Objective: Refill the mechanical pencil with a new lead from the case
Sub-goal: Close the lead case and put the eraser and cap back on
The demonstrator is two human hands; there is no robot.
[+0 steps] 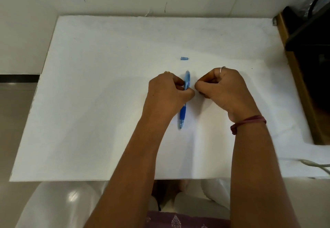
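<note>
2 hands (167,93) (223,88) w/ slim translucent-blue pencil (186,82); rubbery grip.

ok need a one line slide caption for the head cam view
Left hand holds a blue mechanical pencil over white table; right hand pinched beside it, cap lying apart.

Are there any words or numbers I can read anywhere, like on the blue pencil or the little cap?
No words or numbers can be read.
Mechanical pencil, held by the left hand: any print is too small and blurred to read.
Small blue cap on the white table: no text shows.
Right hand: fingers pinched shut; what they hold cannot be seen.
</note>
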